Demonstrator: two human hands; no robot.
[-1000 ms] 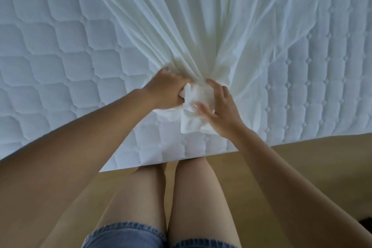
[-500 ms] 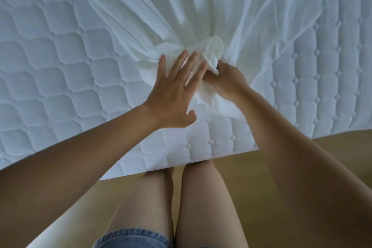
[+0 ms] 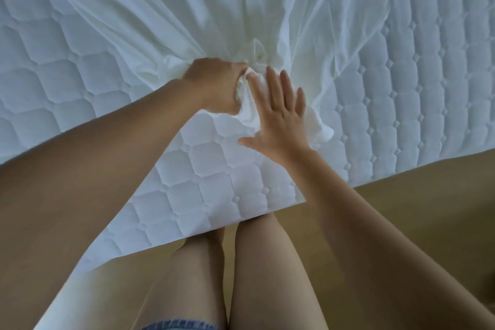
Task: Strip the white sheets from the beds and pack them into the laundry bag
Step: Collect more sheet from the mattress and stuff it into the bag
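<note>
A white sheet (image 3: 241, 2) lies gathered into long folds on the quilted mattress (image 3: 67, 67), fanning out from a bunched end near the mattress corner. My left hand (image 3: 217, 86) is closed in a fist around that bunch. Just to its right, my right hand (image 3: 278, 115) has its fingers spread flat against the crumpled end of the sheet and grips nothing. No laundry bag is in view.
The mattress corner (image 3: 267, 195) points toward my bare legs (image 3: 214, 276). Wooden floor (image 3: 428, 209) runs along the right and below the mattress edge.
The hands have swapped roles: my left hand, open half a second ago, has closed on the bunch, and my right hand has let go and spread flat. More sheet has gathered toward me.
</note>
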